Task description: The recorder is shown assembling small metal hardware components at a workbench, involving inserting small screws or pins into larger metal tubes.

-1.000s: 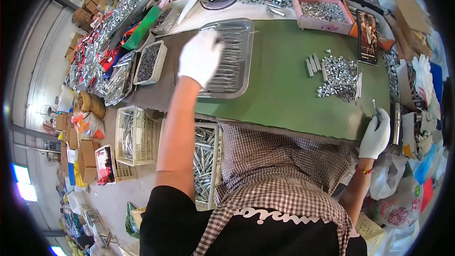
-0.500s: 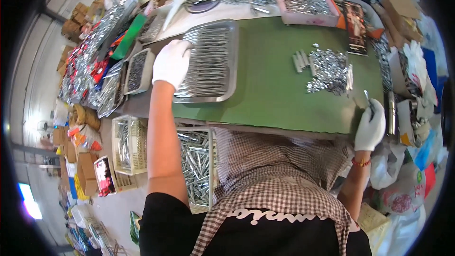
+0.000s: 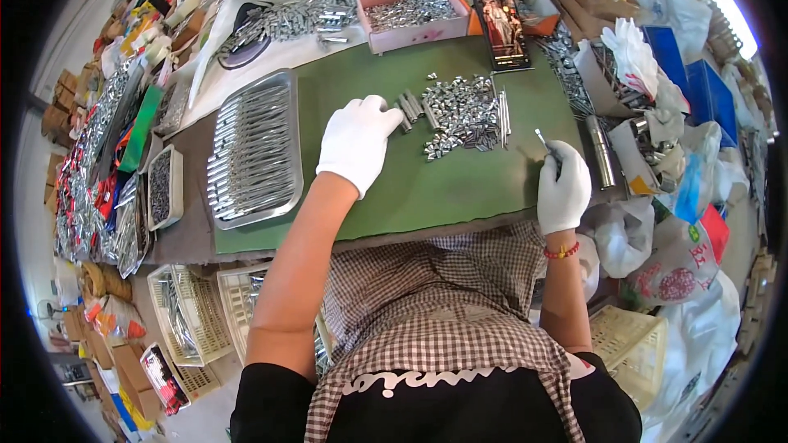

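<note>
My left hand [image 3: 357, 143], in a white glove, reaches over the green mat [image 3: 353, 213]. Its fingers are curled, with the tips at the nearest of several short metal tubes [image 3: 412, 105]. Just right of these lies a heap of small shiny metal parts [image 3: 464, 113], with a few slim metal rods [image 3: 503, 117] upright along its right side. Near the mat's right edge, my right hand [image 3: 565, 189], gloved with darkened fingertips, pinches a small slim metal piece [image 3: 539, 136] whose pale tip sticks up. Most of that piece is hidden by the fingers.
A metal tray [image 3: 297, 156] of long thin metal rods rests on the mat's left. Behind stand a pink box [image 3: 410, 35] of small parts and a dark printed box [image 3: 502, 29]. A metal cylinder [image 3: 600, 152] stands at right; a plastic crate [image 3: 193, 312] sits below the table.
My left hand has left the tray of rods and come across to the short tubes. My right hand keeps its metal piece. The whole view has turned to the right.
</note>
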The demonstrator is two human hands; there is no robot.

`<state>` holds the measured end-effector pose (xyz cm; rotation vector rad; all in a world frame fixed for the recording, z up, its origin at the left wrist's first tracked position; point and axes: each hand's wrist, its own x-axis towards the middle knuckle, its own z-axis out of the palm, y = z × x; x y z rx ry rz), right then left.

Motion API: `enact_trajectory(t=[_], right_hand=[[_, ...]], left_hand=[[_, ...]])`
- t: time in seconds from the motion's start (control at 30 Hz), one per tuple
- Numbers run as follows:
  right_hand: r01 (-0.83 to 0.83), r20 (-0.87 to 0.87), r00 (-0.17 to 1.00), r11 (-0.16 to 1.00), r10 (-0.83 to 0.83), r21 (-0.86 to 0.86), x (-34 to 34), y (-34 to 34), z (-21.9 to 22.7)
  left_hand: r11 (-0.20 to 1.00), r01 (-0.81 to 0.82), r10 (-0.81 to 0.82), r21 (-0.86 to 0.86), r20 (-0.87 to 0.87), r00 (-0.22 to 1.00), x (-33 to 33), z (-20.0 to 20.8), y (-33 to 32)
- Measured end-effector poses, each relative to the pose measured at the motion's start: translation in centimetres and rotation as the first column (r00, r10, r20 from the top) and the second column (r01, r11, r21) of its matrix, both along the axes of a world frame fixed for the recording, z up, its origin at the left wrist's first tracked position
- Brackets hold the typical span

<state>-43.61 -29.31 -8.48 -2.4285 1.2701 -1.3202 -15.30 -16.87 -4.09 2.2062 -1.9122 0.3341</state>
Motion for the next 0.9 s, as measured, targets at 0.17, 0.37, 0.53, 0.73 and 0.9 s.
enact_trajectory(t=[0.17, 0.37, 0.53, 0.73, 0.9], right_hand=[[0.012, -0.005, 1.0, 1.0, -0.012, -0.003, 0.0, 0.2, 0.5], [-0.007, 0.005, 1.0, 1.0, 0.007, -0.024, -0.1, 0.1, 0.4], [-0.006, 0.002, 1.0, 1.0, 0.006, -0.016, -0.1, 0.1, 0.3], [-0.051, 0.022, 0.998, 0.998, 0.051, -0.021, -0.2, -0.1, 0.4], [-0.366, -0.048, 0.926, 0.921, 0.375, 0.135, -0.9, 1.2, 2.2]], left_hand=[[0.994, 0.108, -0.107, -0.015, 0.026, 0.994, 0.0, -0.2, -0.1], [0.988, 0.145, -0.143, -0.057, 0.024, 0.989, 0.1, -0.4, -0.5], [0.987, 0.145, -0.144, -0.07, 0.021, 0.989, 0.2, -0.5, -1.0], [0.985, 0.162, -0.158, -0.053, 0.064, 0.985, -0.3, 0.4, 0.3], [0.991, 0.128, -0.119, 0.047, -0.166, 0.979, -4.6, 0.5, 2.2]])
